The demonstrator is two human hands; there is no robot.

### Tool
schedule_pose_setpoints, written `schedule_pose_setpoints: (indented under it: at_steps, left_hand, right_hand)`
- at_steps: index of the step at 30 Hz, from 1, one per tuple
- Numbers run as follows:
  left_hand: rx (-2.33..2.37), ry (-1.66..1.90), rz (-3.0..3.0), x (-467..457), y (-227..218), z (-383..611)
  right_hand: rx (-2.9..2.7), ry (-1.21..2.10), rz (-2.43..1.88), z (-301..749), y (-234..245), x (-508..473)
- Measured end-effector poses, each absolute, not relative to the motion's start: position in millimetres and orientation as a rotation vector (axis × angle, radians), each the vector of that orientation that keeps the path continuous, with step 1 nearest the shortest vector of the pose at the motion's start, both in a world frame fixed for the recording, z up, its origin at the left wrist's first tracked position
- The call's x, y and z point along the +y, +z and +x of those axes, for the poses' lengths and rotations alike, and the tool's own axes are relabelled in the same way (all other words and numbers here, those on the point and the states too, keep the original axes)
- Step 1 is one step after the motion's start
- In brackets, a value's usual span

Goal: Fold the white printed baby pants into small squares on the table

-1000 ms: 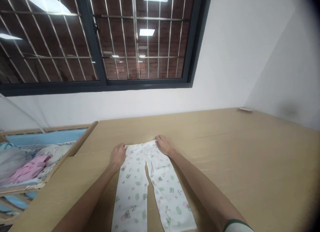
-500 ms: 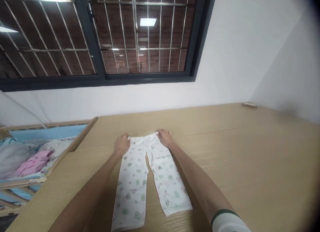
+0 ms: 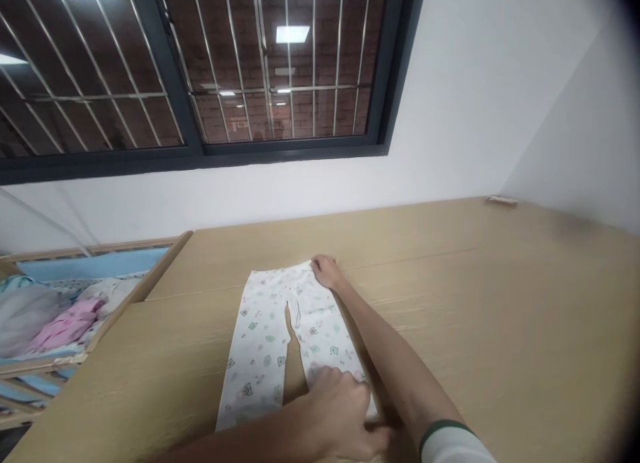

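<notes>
A pair of small white pants [image 3: 260, 343] with a green animal print lies flat, waistband at the far side and legs spread towards me. My right hand [image 3: 326, 271] is closed on the right corner of the waistband. Across the lower part of the right leg comes my left hand [image 3: 340, 406], its fingers curled and its thumb pointing right. The left fingertips are hidden, so any grip on the cloth does not show. My left forearm covers the bottom of the left leg.
The pants lie on a broad tan surface [image 3: 475, 316]. At the left stands a wooden crib [image 3: 165, 266] with blue lining, holding a pink cloth [image 3: 70, 326] and pale bedding. A barred window [image 3: 280, 146] is in the white wall behind. A small pale object [image 3: 501, 200] lies at the far right corner.
My left hand has let go of the left waistband corner and moved towards me and right, over the lower right leg. My right hand stays at the waistband. The view has shifted slightly.
</notes>
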State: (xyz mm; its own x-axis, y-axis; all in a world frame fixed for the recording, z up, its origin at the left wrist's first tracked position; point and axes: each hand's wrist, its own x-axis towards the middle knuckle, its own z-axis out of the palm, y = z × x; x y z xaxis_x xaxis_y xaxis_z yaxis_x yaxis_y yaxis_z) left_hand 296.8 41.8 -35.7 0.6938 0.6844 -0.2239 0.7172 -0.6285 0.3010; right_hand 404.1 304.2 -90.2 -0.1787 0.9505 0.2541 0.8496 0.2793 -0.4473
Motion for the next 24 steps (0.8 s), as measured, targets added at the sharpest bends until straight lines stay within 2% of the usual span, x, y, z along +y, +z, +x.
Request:
schedule_pose_setpoints:
  at_steps: [9,17,24]
  left_hand:
    - [1.206,0.0,2.427,39,-32,295]
    - [1.051,0.488,1.794,7,-21,229]
    - [1.144,0.732,1.318,-25,-23,169]
  right_hand:
    - [-1.951,0.415,-1.502,403,-85,296]
    - [-1.792,0.632,-1.457,368,-48,300]
    - [-1.751,0.673,-1.532,297,-24,303]
